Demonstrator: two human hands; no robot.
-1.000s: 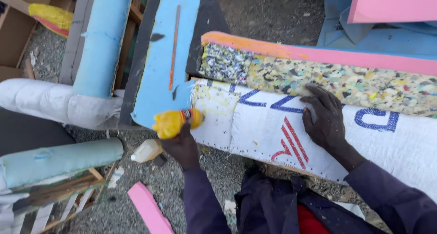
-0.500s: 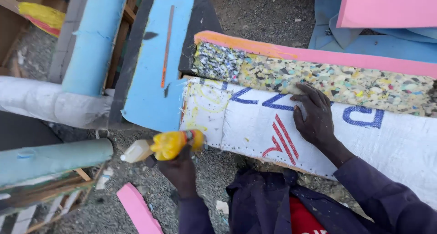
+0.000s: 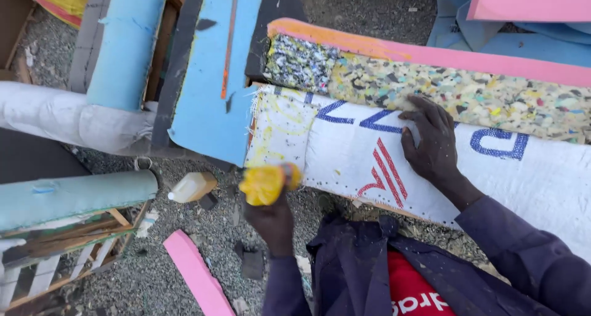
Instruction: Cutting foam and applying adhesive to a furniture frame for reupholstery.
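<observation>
open gravel left, foam rolls beyond

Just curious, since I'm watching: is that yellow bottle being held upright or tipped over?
Tipped. The left hand holds the yellow bottle on its side, its pale nozzle end pointing left over the gravel.

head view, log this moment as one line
left hand: grips yellow glue-soaked sponge at white sack cover's lower edge | right hand: flat on cover | speckled foam: uncovered above

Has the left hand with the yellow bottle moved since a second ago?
Yes. The left hand and its yellow bottle have dropped from the white woven sheet edge, down toward the gravel.
</observation>
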